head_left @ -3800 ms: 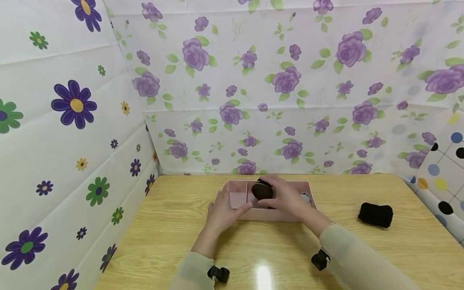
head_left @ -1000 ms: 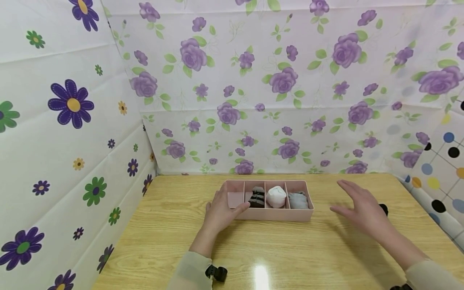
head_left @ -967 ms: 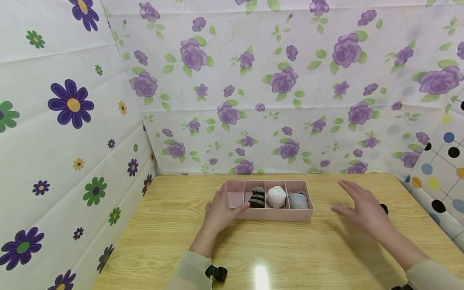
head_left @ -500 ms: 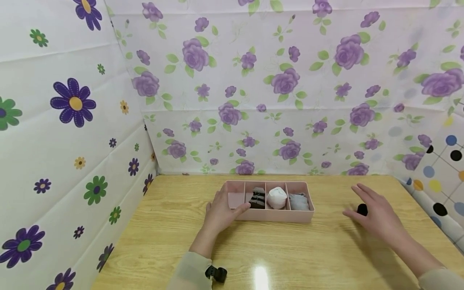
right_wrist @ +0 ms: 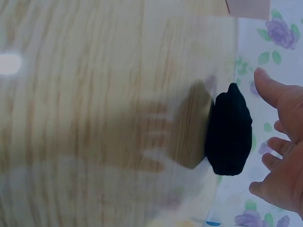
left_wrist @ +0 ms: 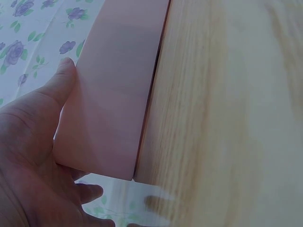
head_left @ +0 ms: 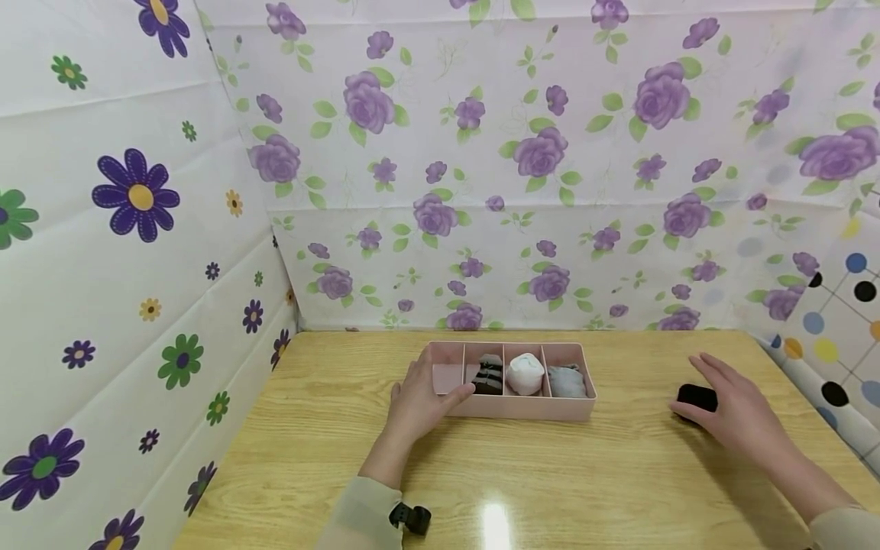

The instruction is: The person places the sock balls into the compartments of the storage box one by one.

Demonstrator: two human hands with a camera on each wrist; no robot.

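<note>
A long pink divider box (head_left: 519, 407) stands on the table in the head view. My left hand (head_left: 417, 405) rests at its left end, fingers relaxed along the side and thumb at the front rim. The left wrist view shows that hand (left_wrist: 33, 151) against the pink wall. Inside the box sit a black-and-grey striped sock roll (head_left: 489, 376), a white sock ball (head_left: 525, 374) and a grey sock bundle (head_left: 567, 381). To the right, my right hand (head_left: 745, 416) hovers, fingers parted, beside a black rolled-up sock bundle (head_left: 697, 396); a gap shows between them (right_wrist: 229, 132) in the right wrist view.
The box's leftmost compartment shows its bare pink floor (head_left: 447, 378). Wood tabletop (head_left: 550, 473) surrounds the box. A flowered cloth (head_left: 481, 252) hangs behind the table, with a daisy-patterned cloth (head_left: 137, 305) at left and a dotted cloth (head_left: 835, 351) at right.
Earlier my right hand held a dark sock roll over the box. The striped roll now lies in a compartment, and that hand has moved right to the black bundle. My left hand has stayed put.
</note>
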